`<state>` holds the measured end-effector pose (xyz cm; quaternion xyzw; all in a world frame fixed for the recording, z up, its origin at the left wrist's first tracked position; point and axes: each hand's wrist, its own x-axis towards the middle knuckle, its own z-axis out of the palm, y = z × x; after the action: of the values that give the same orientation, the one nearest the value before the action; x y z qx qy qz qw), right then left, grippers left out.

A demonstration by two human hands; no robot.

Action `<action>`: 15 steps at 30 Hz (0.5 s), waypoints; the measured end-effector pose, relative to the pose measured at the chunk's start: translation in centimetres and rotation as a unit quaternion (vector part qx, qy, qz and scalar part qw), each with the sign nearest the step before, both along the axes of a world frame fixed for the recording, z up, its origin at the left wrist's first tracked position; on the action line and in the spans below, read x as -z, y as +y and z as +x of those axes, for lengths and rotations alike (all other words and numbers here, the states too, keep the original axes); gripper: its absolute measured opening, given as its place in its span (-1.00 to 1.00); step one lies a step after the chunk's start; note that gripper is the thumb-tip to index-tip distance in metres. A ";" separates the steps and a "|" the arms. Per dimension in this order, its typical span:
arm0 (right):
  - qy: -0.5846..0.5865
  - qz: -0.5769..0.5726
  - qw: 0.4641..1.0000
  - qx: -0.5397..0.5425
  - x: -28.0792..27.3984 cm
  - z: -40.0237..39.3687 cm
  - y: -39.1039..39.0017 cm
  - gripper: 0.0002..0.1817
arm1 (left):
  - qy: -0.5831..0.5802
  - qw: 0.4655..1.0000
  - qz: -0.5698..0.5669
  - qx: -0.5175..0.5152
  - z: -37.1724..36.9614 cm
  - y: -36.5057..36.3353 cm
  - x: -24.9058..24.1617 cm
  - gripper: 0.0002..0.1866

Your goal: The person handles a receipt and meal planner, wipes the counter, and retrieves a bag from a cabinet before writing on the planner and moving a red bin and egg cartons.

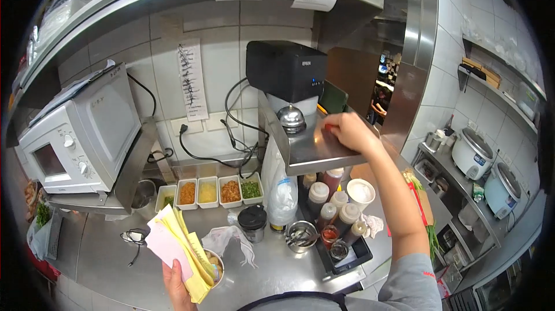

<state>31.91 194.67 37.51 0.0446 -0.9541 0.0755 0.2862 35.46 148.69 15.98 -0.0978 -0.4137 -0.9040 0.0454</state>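
Observation:
My left hand (pixel 176 285) grips a stack of yellow and pink paper slips (pixel 182 247) at the lower left, its thumb lying over the front. A white tub (pixel 217 270) shows partly behind the slips. My right hand (pixel 350 130) is over the small steel shelf (pixel 315 152), fingers pinched together at a small red thing (pixel 329 128) whose kind I cannot make out. Left of that hand on the shelf sits a silver call bell (pixel 291 119). A black receipt printer (pixel 286 68) stands behind the bell.
Below the shelf stand several sauce bottles (pixel 318 192) in a black tray (pixel 363 248). White containers of toppings (pixel 208 191) line the wall. A microwave (pixel 81 132) sits raised at left. A steel bowl (pixel 301 236) and black-lidded cup (pixel 252 221) stand on the counter. Rice cookers (pixel 471 152) are at right.

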 end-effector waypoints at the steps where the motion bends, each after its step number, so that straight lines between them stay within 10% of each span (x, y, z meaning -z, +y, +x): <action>1: -0.017 -0.012 0.999 0.046 -0.4 -0.3 0.5 -0.74 | -0.001 1.000 0.004 0.011 0.0 0.2 0.0 -0.45; 3: -0.038 -0.029 0.995 0.093 0.0 0.2 -0.3 -0.70 | 0.013 1.000 -0.023 0.013 0.5 1.0 -0.6 -0.43; 5: 0.229 0.120 0.966 0.021 0.8 1.4 -2.2 -0.58 | 0.034 0.999 -0.040 0.011 0.8 2.5 -1.8 -0.35; 7: 0.121 -0.079 0.974 -0.176 0.3 5.9 -7.5 -0.44 | 0.070 0.993 -0.093 -0.009 0.6 4.0 -1.5 -0.33; 10: -0.142 -0.421 0.806 -0.391 6.8 11.8 -14.2 0.09 | 0.114 0.982 -0.149 -0.018 1.1 7.1 -1.7 -0.23; 11: -0.198 -0.429 0.789 -0.393 9.1 12.6 -15.9 0.33 | 0.147 0.972 -0.181 -0.011 1.3 8.2 -1.6 -0.21; 15: -0.045 -0.473 0.858 -0.195 15.3 14.2 -17.6 0.07 | 0.234 0.911 -0.312 0.134 2.3 12.8 -2.0 -0.17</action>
<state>46.14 177.10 22.21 0.0851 -0.7872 0.5739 0.2092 37.73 161.45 17.95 -0.3703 -0.6353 -0.6776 -0.0135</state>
